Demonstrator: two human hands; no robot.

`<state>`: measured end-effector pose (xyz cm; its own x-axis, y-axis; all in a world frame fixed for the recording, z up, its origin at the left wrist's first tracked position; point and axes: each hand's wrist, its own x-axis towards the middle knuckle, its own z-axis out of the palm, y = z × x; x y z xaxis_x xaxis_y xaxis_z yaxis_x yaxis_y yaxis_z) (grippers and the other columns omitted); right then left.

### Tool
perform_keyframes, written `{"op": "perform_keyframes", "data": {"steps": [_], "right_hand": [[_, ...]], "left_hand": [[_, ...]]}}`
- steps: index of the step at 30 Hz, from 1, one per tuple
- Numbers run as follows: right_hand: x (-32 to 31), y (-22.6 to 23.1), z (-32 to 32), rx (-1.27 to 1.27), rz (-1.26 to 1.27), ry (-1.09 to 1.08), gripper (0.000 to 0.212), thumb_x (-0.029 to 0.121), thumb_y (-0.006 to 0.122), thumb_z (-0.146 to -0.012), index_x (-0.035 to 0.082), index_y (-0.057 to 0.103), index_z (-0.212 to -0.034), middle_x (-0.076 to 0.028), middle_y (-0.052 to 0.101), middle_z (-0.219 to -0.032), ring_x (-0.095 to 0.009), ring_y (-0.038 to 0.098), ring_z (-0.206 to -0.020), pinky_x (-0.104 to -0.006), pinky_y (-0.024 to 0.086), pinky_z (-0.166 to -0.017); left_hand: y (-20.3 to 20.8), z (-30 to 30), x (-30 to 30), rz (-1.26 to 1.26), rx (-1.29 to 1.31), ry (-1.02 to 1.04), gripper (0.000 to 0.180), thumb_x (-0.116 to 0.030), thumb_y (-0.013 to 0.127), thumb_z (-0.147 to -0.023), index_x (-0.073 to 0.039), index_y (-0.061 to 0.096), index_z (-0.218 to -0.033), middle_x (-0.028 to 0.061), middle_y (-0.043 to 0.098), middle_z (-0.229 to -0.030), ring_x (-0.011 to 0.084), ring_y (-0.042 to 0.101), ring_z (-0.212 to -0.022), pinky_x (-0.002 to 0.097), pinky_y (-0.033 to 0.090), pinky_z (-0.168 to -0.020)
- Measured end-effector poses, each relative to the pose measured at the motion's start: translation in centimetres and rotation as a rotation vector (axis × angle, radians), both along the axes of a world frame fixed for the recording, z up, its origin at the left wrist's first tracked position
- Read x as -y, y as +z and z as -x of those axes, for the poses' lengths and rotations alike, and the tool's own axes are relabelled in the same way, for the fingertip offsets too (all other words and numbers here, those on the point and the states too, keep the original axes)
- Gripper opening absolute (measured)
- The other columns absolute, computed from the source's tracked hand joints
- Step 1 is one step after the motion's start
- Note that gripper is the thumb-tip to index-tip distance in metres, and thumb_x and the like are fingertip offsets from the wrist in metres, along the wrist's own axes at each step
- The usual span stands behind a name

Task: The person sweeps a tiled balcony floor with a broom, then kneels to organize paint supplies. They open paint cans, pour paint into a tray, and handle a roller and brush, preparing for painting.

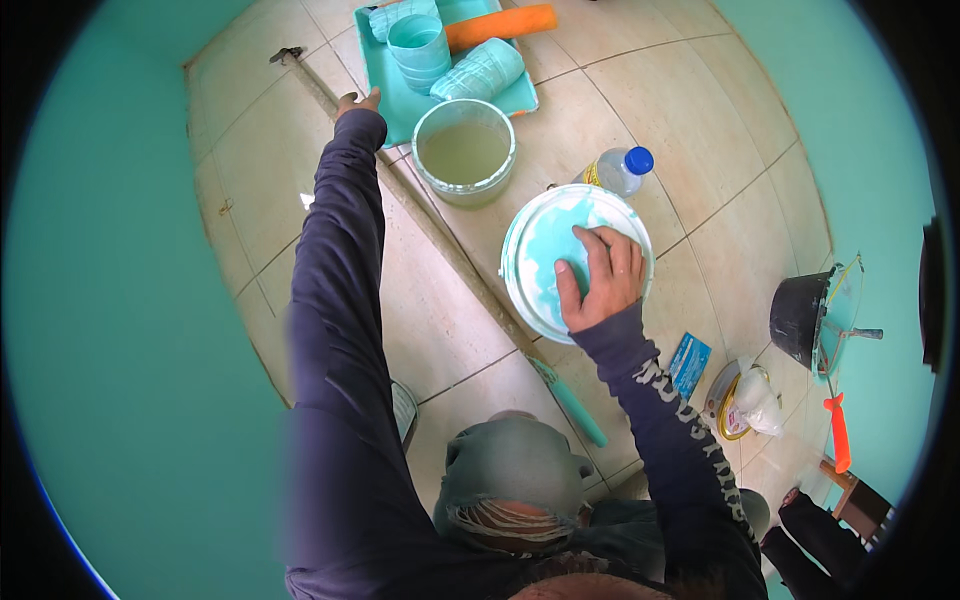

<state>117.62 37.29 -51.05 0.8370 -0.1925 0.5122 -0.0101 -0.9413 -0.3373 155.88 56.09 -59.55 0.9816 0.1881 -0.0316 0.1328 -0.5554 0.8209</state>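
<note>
My left hand (359, 104) reaches far forward and grips the left rim of a teal-stained paint tray (402, 112); its lower fingers are partly hidden. In the tray are a teal-coated plastic cup (418, 48), an orange roller sleeve (503, 27) and teal-smeared wrapped rolls (478, 70). My right hand (606, 280) lies flat, fingers apart, on the lid of a white paint bucket (545, 225) marked with teal paint. Between my hands stands an uncovered tub (505, 170) of cloudy liquid. Behind the lidded bucket is a clear bottle (622, 172) with a blue cap.
A long pole (445, 240) crosses the tiled floor. A teal-handled brush (575, 405) lies near my knees. Rightward are a blue packet (690, 365), a tin (732, 405) with a plastic bag, a black bucket (797, 315) and an orange-handled roller frame (838, 432). Teal walls border both sides.
</note>
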Motion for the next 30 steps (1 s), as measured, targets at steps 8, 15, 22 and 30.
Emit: {"op": "perform_keyframes", "data": {"steps": [8, 15, 22, 30], "right_hand": [[0.5, -1.0, -1.1, -0.138, -0.091, -0.036, 0.037, 0.019, 0.060, -0.073, 0.005, 0.054, -0.107, -0.013, 0.050, -0.104, -0.030, 0.047, -0.092, -0.0411, 0.036, -0.080], [0.8, -1.4, -1.8, -0.156, -0.110, -0.040, 0.039, 0.020, 0.060, -0.071, 0.005, 0.055, -0.107, -0.013, 0.050, -0.104, -0.030, 0.047, -0.091, -0.0403, 0.036, -0.079], [0.6, -1.4, -2.1, -0.181, -0.080, -0.034, 0.041, 0.020, 0.060, -0.071, 0.004, 0.054, -0.108, -0.014, 0.048, -0.106, -0.031, 0.046, -0.092, -0.0413, 0.036, -0.080], [0.5, -1.4, -2.3, -0.188, -0.071, -0.032, 0.040, 0.018, 0.060, -0.071, 0.003, 0.053, -0.108, -0.015, 0.048, -0.105, -0.032, 0.047, -0.091, -0.0420, 0.036, -0.080]], "left_hand": [[-7.8, -5.4, 1.4, -0.230, -0.341, -0.078, 0.084, -0.071, 0.043, -0.075, 0.004, 0.056, -0.110, 0.0248, 0.056, -0.110, 0.0354, 0.053, -0.107, 0.0404, 0.039, -0.091], [-11.0, -6.8, 1.6, -0.191, -0.211, 0.086, 0.074, -0.065, 0.044, -0.079, 0.004, 0.061, -0.100, 0.0239, 0.061, -0.096, 0.0365, 0.058, -0.095, 0.0402, 0.043, -0.084], [-9.9, -7.6, 2.4, -0.106, -0.173, 0.211, 0.065, -0.059, 0.052, -0.079, 0.003, 0.062, -0.094, 0.0221, 0.063, -0.090, 0.0360, 0.060, -0.089, 0.0396, 0.046, -0.079], [-8.1, -9.6, 1.7, 0.033, -0.246, 0.494, 0.055, -0.050, 0.066, -0.073, 0.003, 0.064, -0.088, 0.0193, 0.065, -0.086, 0.0324, 0.062, -0.080, 0.0379, 0.047, -0.076]]}}
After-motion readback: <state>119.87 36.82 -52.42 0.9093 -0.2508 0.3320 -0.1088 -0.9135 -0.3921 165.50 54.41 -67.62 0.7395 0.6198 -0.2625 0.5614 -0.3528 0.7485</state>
